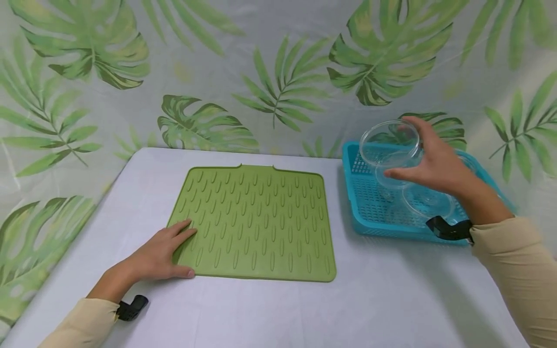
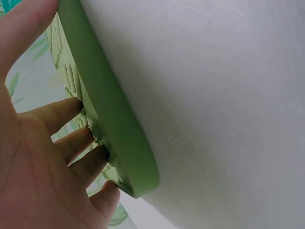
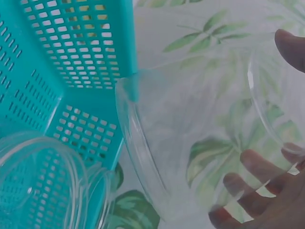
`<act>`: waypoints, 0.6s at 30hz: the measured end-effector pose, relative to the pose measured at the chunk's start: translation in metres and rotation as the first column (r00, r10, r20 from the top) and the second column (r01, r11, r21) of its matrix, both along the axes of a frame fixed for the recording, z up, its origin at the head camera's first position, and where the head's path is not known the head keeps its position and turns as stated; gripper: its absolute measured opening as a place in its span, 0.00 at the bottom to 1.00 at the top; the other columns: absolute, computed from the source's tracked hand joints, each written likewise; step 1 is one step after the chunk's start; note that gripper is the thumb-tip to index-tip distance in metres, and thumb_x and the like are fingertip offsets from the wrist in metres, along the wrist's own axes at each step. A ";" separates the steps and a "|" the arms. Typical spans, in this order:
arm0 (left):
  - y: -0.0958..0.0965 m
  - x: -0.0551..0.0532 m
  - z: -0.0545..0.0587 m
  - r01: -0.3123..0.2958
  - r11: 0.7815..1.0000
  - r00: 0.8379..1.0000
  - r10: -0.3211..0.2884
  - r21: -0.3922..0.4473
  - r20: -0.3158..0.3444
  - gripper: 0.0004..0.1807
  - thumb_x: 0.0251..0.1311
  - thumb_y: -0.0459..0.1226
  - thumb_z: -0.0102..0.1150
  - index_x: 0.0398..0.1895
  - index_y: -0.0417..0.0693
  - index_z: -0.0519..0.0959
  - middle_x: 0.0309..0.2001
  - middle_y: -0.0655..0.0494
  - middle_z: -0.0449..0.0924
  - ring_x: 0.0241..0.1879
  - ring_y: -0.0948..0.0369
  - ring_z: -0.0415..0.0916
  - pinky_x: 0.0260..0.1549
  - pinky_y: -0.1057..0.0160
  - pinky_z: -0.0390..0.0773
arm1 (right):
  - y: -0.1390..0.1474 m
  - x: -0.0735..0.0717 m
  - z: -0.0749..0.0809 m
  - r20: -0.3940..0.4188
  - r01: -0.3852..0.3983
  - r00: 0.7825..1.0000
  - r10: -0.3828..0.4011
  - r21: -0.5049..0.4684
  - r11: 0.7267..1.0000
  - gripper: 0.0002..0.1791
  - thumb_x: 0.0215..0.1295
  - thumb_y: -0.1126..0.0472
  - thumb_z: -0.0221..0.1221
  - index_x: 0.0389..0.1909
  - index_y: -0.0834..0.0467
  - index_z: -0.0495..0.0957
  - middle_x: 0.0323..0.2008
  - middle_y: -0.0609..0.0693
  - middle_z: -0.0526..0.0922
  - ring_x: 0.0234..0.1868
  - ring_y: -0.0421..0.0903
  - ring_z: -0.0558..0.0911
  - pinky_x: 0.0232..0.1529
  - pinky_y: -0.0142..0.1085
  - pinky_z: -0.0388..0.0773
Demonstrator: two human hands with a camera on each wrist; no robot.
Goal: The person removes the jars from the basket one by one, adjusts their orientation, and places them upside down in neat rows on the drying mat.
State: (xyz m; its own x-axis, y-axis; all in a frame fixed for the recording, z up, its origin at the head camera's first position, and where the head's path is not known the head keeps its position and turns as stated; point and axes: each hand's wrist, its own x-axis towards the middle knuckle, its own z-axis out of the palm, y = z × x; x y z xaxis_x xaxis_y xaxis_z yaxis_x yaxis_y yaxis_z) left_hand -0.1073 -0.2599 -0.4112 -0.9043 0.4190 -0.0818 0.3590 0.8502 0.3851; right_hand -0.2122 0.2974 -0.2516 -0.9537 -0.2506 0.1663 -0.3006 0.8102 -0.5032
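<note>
With thumb and fingers spread round its side, my right hand (image 1: 441, 166) grips a clear round container (image 1: 387, 145) above the blue basket (image 1: 404, 233). The right wrist view has this see-through container (image 3: 176, 129) tilted on its side, the fingertips pressed along its wall. Inside the basket lie other clear round containers (image 1: 428, 200), partly hidden by the right hand and forearm. My left hand (image 1: 158, 253) rests at the near left corner of a green ridged mat (image 1: 256, 222). Its fingertips touch the mat's top, and the thumb lies along the near edge.
A white cloth (image 1: 270, 314) covers the table under the mat and basket. Behind it hangs a leaf-patterned curtain (image 1: 296, 58). The basket stands right of the mat, near the table's back edge, with a strip of cloth between them.
</note>
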 end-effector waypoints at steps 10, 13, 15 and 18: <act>0.001 0.000 0.000 0.033 0.999 0.999 -0.033 0.003 -0.002 0.54 0.44 0.60 0.73 0.71 0.38 0.66 0.74 0.34 0.56 0.71 0.32 0.57 0.64 0.32 0.63 | -0.019 0.004 0.003 0.035 -0.015 0.999 0.013 0.032 0.999 0.63 0.53 0.50 0.74 0.79 0.51 0.39 0.76 0.65 0.53 0.70 0.71 0.61 0.59 0.71 0.62; 0.002 0.000 0.001 0.036 0.999 0.999 -0.036 -0.002 -0.002 0.54 0.44 0.59 0.73 0.71 0.38 0.66 0.74 0.34 0.56 0.71 0.32 0.57 0.64 0.32 0.64 | -0.030 0.006 0.004 0.005 -0.062 0.998 0.062 0.022 0.998 0.60 0.52 0.51 0.74 0.78 0.55 0.44 0.73 0.63 0.60 0.71 0.67 0.61 0.61 0.69 0.61; 0.002 0.000 0.001 0.030 1.000 1.000 -0.030 -0.007 0.001 0.55 0.43 0.60 0.74 0.70 0.38 0.66 0.74 0.34 0.56 0.70 0.32 0.57 0.64 0.32 0.64 | -0.038 0.007 0.005 -0.026 -0.089 0.996 0.090 0.044 0.995 0.60 0.52 0.51 0.74 0.79 0.55 0.45 0.72 0.63 0.61 0.71 0.66 0.61 0.62 0.68 0.60; 0.003 0.001 0.003 0.023 1.000 1.000 -0.023 -0.007 -0.004 0.55 0.41 0.60 0.74 0.70 0.39 0.67 0.74 0.34 0.57 0.70 0.31 0.58 0.63 0.32 0.66 | -0.049 0.009 0.007 -0.084 -0.124 0.988 0.131 0.085 0.989 0.60 0.51 0.51 0.75 0.79 0.54 0.47 0.71 0.63 0.65 0.71 0.66 0.62 0.63 0.67 0.60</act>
